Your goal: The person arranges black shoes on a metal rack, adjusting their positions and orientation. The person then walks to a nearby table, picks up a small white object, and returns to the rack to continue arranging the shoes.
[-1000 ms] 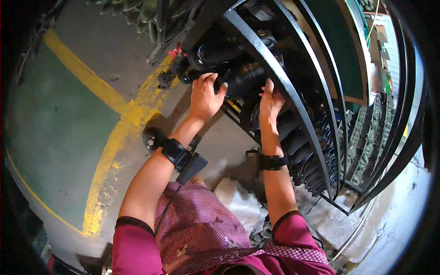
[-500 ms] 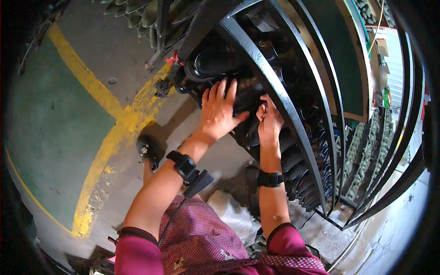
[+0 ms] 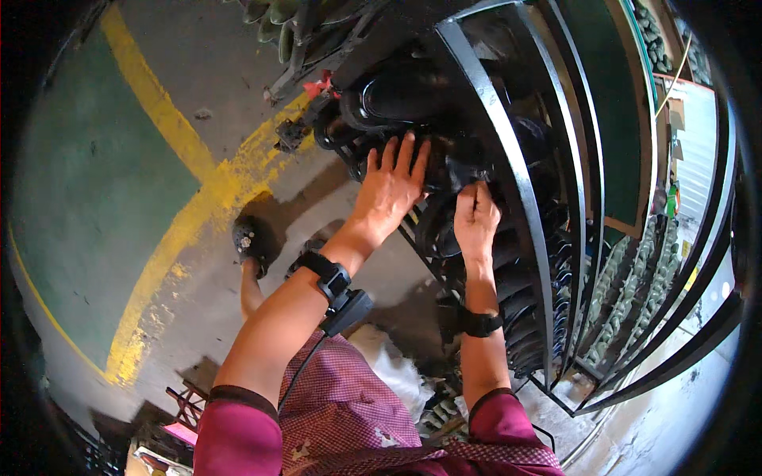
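A shiny black shoe (image 3: 452,163) lies on the dark metal rack in front of me, dim and partly hidden among others. My left hand (image 3: 393,186) rests on its near side with fingers stretched and apart, the thumb tucked out of sight. At the shoe's right end, my right hand (image 3: 478,218) is closed, its fingertips pinching the black edge. Just beyond lies another black shoe (image 3: 397,97) with a glossy rim. More black shoes (image 3: 516,309) fill the rack to the right and nearer me.
Curved-looking black rack bars (image 3: 508,151) rise close beside my right hand. Grey-green shoe-shaped forms (image 3: 623,301) stand in rows at the right. A dark green board (image 3: 615,103) leans behind the bars. Yellow floor lines (image 3: 186,222) run at the left, near a foot in a dark clog (image 3: 252,238).
My right hand has gone from loosely curled fingers to a closed pinch on the shoe's edge. My left hand stays on the shoe, its thumb no longer showing. The view has shifted slightly.
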The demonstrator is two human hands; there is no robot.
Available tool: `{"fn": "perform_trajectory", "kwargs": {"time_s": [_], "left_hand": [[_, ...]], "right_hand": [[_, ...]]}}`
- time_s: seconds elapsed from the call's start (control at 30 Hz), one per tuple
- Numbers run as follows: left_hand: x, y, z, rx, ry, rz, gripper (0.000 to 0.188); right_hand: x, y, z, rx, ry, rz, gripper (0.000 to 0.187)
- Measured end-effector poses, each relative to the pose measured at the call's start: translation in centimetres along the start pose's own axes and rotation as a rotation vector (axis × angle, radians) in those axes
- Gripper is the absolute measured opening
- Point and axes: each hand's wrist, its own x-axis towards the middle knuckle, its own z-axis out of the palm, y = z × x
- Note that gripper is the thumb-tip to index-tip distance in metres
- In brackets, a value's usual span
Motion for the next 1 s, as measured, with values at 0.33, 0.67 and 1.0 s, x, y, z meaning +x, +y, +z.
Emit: {"fn": "perform_trajectory", "kwargs": {"time_s": [0.33,0.67,1.0], "left_hand": [[1.3,0.9,0.0,-0.107,-0.021,-0.064,0.065],[0.6,1.0,-0.3,-0.194,0.085,-0.052,0.066],[0.2,0.7,-0.1,-0.182,0.085,-0.044,0.065]], "right_hand": [[-4.3,-5.7,-1.1,0.027,-0.543,-0.237,0.015],[5.7,-1.9,0.0,-0.698,0.033,-0.194,0.040],[8.1,-0.8,2.3,-0.924,-0.119,-0.126,0.035]]}}
